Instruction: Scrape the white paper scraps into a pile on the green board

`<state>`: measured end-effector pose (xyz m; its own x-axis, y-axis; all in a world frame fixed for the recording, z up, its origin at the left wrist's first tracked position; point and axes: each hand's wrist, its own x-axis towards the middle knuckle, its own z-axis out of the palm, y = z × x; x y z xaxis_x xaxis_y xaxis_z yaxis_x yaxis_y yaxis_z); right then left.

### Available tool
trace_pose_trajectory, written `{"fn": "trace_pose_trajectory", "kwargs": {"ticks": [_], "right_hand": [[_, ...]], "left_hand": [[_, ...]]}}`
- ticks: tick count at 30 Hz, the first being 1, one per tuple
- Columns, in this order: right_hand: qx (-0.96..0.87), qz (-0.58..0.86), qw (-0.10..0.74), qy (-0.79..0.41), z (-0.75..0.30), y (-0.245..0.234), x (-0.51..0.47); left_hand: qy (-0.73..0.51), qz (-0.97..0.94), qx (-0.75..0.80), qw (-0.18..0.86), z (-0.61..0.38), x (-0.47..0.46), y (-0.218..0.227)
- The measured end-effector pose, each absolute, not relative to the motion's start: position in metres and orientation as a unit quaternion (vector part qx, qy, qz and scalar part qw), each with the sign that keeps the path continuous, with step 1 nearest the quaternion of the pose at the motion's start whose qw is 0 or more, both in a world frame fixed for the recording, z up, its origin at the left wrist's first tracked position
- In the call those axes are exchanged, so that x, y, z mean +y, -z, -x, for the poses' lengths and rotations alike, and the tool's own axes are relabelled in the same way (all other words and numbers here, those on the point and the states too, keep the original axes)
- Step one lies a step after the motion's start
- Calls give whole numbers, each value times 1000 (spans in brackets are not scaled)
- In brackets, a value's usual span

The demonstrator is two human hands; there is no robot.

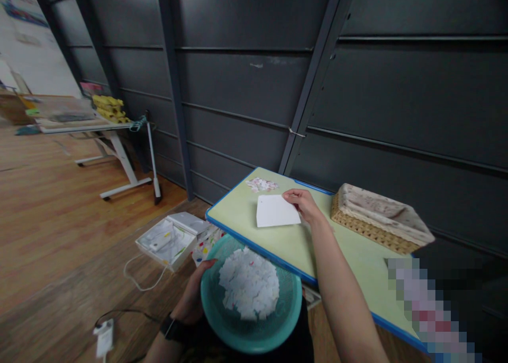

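Observation:
A teal mesh basket [254, 343] with a pile of small white paper scraps [249, 283] in it sits low in front of me, just below the table edge. Gripping its left rim is my left hand [194, 294], thumb over the edge, the other fingers hidden beneath. My right hand [304, 204] pinches a white sheet of paper or card [275, 212] by its upper right corner, over the pale green table [345, 278]. Beyond the sheet lies a small heap of paper scraps with pinkish marks [262, 184].
A cloth-lined wicker basket [375, 230] stands at the table's right back, against a dark panelled wall [246, 82]. On the floor at left are an open white box [166, 241] and a power strip [104, 337] with cords. Farther off stands a white-legged table [127, 162].

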<state>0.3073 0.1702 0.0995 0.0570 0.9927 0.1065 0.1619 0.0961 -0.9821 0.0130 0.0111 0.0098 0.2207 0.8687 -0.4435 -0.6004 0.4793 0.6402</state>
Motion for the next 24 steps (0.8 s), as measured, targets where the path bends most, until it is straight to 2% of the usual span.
{"fn": "trace_pose_trajectory", "kwargs": {"ticks": [5, 9, 15, 24], "right_hand": [[-456, 630, 604, -175, -320, -93, 183], [-440, 698, 563, -42, -326, -93, 182], [-461, 742, 487, -9, -325, -93, 179], [-477, 753, 453, -2, -327, -88, 181]], "left_hand": [[-488, -166, 407, 754, -13, 13, -6], [-491, -174, 402, 753, -12, 13, -5], [-485, -175, 412, 751, -12, 12, -7], [-483, -157, 416, 754, -14, 12, -11]]}}
